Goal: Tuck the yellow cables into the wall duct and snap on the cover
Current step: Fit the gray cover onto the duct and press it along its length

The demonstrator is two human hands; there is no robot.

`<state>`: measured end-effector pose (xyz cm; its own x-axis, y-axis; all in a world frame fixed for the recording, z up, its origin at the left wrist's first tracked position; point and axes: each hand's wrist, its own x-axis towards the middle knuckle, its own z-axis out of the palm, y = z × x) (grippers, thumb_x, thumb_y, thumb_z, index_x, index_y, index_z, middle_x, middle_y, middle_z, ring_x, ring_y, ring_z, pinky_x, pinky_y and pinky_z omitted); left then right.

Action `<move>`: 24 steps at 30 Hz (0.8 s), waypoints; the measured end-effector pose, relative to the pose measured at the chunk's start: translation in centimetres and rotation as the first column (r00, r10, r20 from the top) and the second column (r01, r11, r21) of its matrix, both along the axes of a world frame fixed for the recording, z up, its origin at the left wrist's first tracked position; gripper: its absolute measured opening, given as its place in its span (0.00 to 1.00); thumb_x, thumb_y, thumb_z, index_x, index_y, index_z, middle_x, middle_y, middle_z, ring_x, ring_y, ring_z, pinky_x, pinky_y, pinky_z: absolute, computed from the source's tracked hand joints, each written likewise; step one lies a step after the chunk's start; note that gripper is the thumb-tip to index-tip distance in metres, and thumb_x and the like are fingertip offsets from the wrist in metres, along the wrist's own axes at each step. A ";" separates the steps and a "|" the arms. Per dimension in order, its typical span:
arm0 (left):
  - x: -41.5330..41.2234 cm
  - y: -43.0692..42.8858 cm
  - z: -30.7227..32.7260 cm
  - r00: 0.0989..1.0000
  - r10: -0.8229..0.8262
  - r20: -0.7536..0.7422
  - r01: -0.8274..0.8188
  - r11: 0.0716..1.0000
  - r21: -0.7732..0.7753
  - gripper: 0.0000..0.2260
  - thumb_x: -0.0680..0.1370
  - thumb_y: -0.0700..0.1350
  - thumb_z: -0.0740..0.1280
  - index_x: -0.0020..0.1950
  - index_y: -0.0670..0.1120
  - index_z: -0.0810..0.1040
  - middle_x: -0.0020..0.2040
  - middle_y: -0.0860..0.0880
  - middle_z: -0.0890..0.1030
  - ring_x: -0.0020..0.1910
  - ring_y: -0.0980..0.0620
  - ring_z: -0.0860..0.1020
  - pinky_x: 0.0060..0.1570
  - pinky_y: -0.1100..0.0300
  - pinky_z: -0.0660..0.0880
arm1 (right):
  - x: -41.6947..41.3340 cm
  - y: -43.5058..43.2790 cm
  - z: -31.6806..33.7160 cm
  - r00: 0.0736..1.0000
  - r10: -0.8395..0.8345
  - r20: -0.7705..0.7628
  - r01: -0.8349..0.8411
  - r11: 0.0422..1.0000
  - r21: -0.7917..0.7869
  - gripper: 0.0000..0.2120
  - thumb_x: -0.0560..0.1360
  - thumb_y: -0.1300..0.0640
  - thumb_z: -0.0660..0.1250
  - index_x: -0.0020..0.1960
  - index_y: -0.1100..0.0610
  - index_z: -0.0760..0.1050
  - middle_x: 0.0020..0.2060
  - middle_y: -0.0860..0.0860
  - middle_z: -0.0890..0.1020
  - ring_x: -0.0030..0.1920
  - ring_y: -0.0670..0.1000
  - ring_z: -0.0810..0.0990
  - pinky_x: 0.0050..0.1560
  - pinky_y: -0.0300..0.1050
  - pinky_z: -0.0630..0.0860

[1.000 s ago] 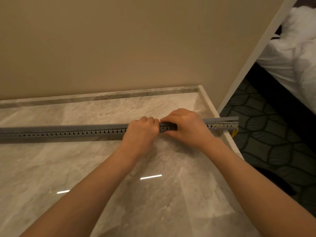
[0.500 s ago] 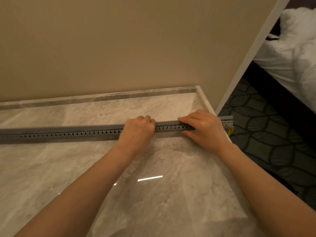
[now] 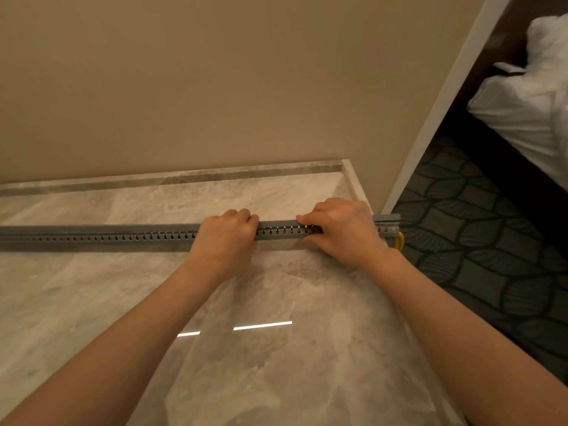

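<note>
A long grey slotted duct (image 3: 101,236) lies across the marble floor, running from the left edge to the floor's right border. Its grey cover (image 3: 92,229) sits along the top. Yellow cable (image 3: 399,241) shows through the slots and loops out of the duct's right end. My left hand (image 3: 226,238) is curled over the duct near its middle, fingers closed on the cover. My right hand (image 3: 341,230) grips the duct further right, fingertips pressing on the cover's top edge and thumb below.
A beige wall (image 3: 215,87) rises just behind the duct. A white wall corner (image 3: 430,118) stands at right, with dark patterned carpet (image 3: 476,241) beyond it. A bed with white bedding (image 3: 528,103) fills the upper right. Polished marble floor (image 3: 276,348) spreads in front.
My right hand slid to the right along the duct, away from my left hand, then settled with its fingertips on the cover. My left hand stayed in place.
</note>
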<state>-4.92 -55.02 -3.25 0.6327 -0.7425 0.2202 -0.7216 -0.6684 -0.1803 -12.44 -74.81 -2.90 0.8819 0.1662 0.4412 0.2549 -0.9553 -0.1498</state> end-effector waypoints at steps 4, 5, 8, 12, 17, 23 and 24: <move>-1.7 -2.6 -0.2 0.999 -0.031 -0.025 0.029 0.999 -0.046 0.16 0.75 0.48 0.66 0.61 0.44 0.74 0.53 0.48 0.80 0.48 0.47 0.79 0.37 0.56 0.72 | 0.2 -0.5 -0.3 1.000 0.012 -0.002 -0.012 1.000 0.016 0.11 0.64 0.57 0.76 0.46 0.56 0.83 0.34 0.54 0.83 0.37 0.57 0.81 0.32 0.49 0.76; -2.2 -3.5 -0.1 0.998 -0.062 -0.027 0.061 0.996 -0.065 0.15 0.72 0.46 0.70 0.57 0.42 0.77 0.49 0.46 0.82 0.44 0.45 0.80 0.35 0.56 0.73 | 0.2 -0.5 -0.4 1.000 0.016 0.007 -0.017 1.000 0.017 0.10 0.64 0.57 0.76 0.45 0.56 0.83 0.34 0.54 0.83 0.36 0.57 0.80 0.32 0.49 0.76; -3.0 -5.5 0.2 0.998 -0.042 -0.039 0.038 0.996 -0.083 0.08 0.70 0.42 0.73 0.46 0.40 0.79 0.39 0.44 0.82 0.36 0.44 0.80 0.29 0.57 0.70 | 0.3 -0.7 -0.6 0.999 0.032 -0.010 -0.032 0.999 0.011 0.09 0.66 0.56 0.75 0.45 0.56 0.82 0.34 0.54 0.82 0.37 0.57 0.80 0.32 0.49 0.75; -2.5 -5.8 -0.4 1.000 0.011 0.002 -0.011 1.000 0.014 0.10 0.80 0.48 0.60 0.57 0.44 0.73 0.51 0.48 0.80 0.48 0.48 0.78 0.36 0.58 0.64 | 0.7 -1.0 -0.7 0.999 0.032 -0.038 -0.032 0.999 0.001 0.11 0.69 0.51 0.72 0.50 0.53 0.80 0.40 0.52 0.82 0.43 0.55 0.79 0.37 0.47 0.72; -2.3 -5.9 -0.1 1.000 0.002 0.008 -0.003 0.998 0.063 0.13 0.79 0.53 0.58 0.57 0.46 0.72 0.51 0.49 0.79 0.49 0.49 0.77 0.36 0.58 0.63 | 0.0 -1.5 -0.7 0.998 0.045 -0.049 -0.045 0.999 0.003 0.13 0.72 0.53 0.69 0.56 0.49 0.79 0.44 0.49 0.83 0.46 0.53 0.78 0.38 0.45 0.71; -1.9 -5.8 0.0 0.999 -0.048 -0.008 0.048 0.998 0.050 0.10 0.79 0.51 0.60 0.53 0.46 0.73 0.47 0.49 0.79 0.45 0.48 0.77 0.35 0.57 0.66 | -2.6 -4.6 0.0 0.993 -0.089 -0.072 0.084 0.994 -0.073 0.16 0.68 0.55 0.73 0.55 0.52 0.79 0.47 0.50 0.83 0.48 0.53 0.78 0.39 0.46 0.76; -1.8 -5.7 0.0 0.999 -0.048 -0.011 0.048 0.998 0.051 0.10 0.79 0.51 0.60 0.53 0.46 0.73 0.47 0.49 0.79 0.45 0.48 0.77 0.35 0.57 0.66 | -3.1 -5.3 0.2 0.992 -0.107 -0.070 0.102 0.992 -0.076 0.17 0.67 0.56 0.74 0.55 0.53 0.79 0.47 0.51 0.83 0.47 0.53 0.79 0.38 0.46 0.76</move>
<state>-6.71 -60.75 -3.28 0.5981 -0.7820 0.1752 -0.7544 -0.6232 -0.2063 -15.53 -80.09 -2.70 0.9257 0.1004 0.3647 0.1439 -0.9851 -0.0939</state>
